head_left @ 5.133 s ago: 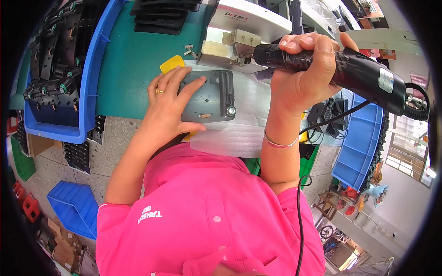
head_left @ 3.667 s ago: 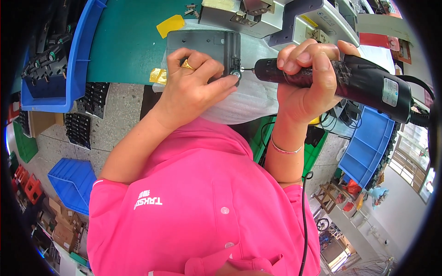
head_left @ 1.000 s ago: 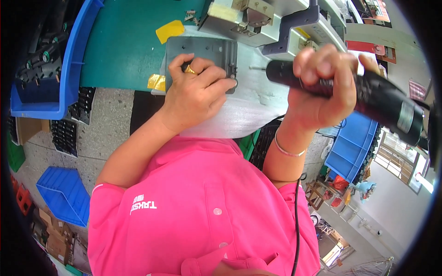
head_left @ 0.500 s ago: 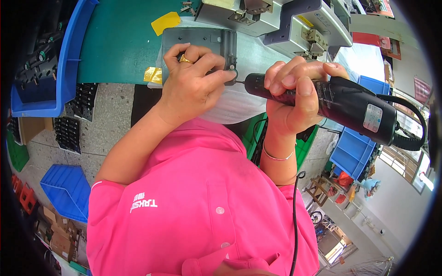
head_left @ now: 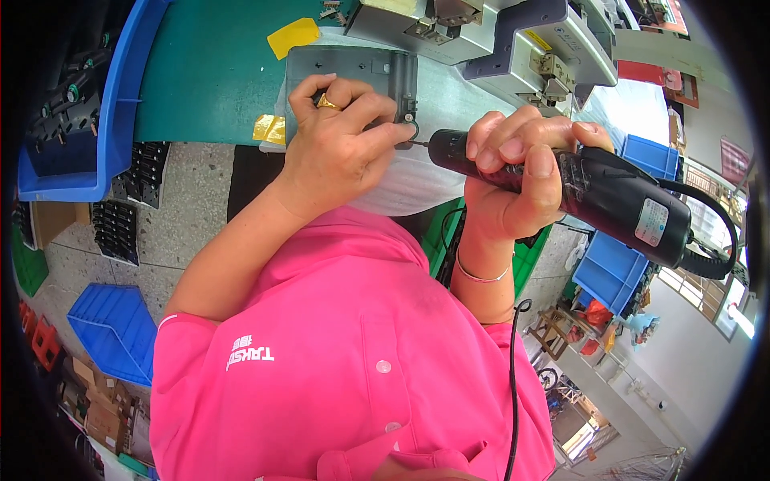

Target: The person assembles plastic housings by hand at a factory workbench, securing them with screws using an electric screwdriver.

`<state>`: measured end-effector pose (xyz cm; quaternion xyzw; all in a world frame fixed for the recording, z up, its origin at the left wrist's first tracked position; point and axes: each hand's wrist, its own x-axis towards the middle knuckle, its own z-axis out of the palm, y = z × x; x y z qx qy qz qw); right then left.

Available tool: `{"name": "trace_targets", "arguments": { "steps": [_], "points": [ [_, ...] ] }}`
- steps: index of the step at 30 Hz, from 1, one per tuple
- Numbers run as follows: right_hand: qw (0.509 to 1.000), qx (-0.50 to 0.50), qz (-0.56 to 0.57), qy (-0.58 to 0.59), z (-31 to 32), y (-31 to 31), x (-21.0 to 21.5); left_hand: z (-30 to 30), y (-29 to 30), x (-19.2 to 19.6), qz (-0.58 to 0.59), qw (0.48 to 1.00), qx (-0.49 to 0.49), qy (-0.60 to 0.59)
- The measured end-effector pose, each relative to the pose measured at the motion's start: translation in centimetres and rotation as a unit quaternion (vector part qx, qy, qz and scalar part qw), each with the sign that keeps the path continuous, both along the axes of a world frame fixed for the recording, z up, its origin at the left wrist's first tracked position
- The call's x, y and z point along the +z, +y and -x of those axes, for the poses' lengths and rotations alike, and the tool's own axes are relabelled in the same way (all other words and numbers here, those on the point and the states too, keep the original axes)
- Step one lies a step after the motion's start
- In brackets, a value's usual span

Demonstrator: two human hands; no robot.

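Observation:
A black corded electric screwdriver (head_left: 593, 188) lies nearly level in my right hand (head_left: 521, 164), whose fingers wrap round its body. Its thin bit points left and meets the right edge of a dark grey plastic casing (head_left: 345, 62), near a small round fitting. My left hand (head_left: 341, 148) rests on that casing with curled fingers, thumb and forefinger close to the bit's tip, steadying it from the near side. Whether a screw sits at the tip is too small to tell. The casing lies on a white sheet (head_left: 441, 88) over the green table.
Grey metal fixtures (head_left: 521, 56) with clamps stand at the back right. Yellow tape pieces (head_left: 293, 38) lie by the casing. At the left, a blue bin (head_left: 120, 120) holds dark parts. The screwdriver's black cable (head_left: 718, 200) loops at the right. A blue crate (head_left: 112, 333) stands on the floor.
The rear end of the screwdriver has dipped slightly, and my right thumb has shifted a little along its body. My left hand and the casing stay together, almost unmoved.

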<state>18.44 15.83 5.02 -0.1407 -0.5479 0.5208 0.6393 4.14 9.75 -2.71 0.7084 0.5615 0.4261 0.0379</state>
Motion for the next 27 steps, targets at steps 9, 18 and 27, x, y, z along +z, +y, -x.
{"name": "trace_targets", "arguments": {
  "steps": [9, 18, 27],
  "points": [
    [1.0, -0.012, -0.016, -0.012, -0.3, 0.0, -0.3, 0.0, 0.1, -0.1, -0.006, 1.0, 0.006, 0.001],
    [1.0, -0.017, -0.003, -0.015, -0.4, 0.0, -0.2, -0.1, 0.0, 0.0, -0.005, 1.0, 0.002, -0.003],
    [0.994, 0.012, -0.04, -0.101, 1.0, -0.2, -0.6, 0.1, -0.2, -0.1, -0.002, 1.0, 0.003, -0.01]
  ]
}}
